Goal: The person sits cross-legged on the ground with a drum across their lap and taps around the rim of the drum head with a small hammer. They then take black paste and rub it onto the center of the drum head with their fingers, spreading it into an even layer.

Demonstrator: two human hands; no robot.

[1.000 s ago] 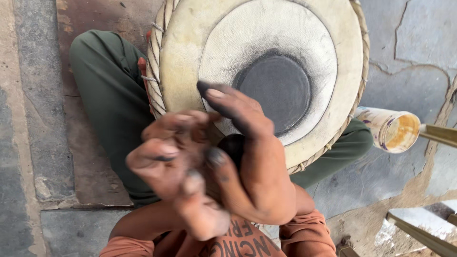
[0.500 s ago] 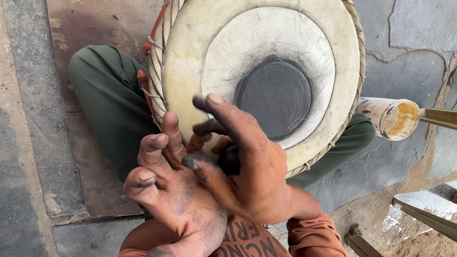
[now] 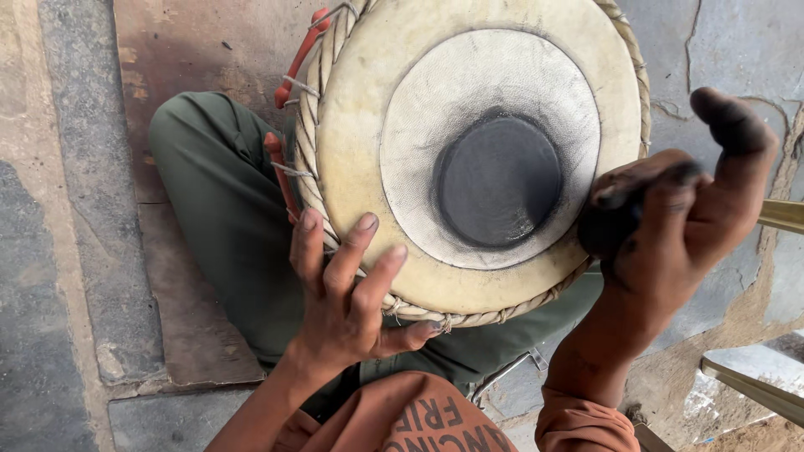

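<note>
A round hand drum [image 3: 477, 159] is seen resting across the lap, its pale skin already bearing a dark circular patch [image 3: 498, 180] at the centre. Its rim at seven o'clock is steadied by the left hand [image 3: 352, 293], fingers spread open. At three o'clock the right hand [image 3: 678, 226], blackened, is closed around a dark lump [image 3: 607, 226], so the patch work appears well advanced but unfinished.

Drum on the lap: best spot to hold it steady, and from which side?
Grip the drum at its braided rim, from the near-left, where the left hand already rests. The face tilts up; the rim's ridge gives purchase, keeping off the black centre patch.
</note>
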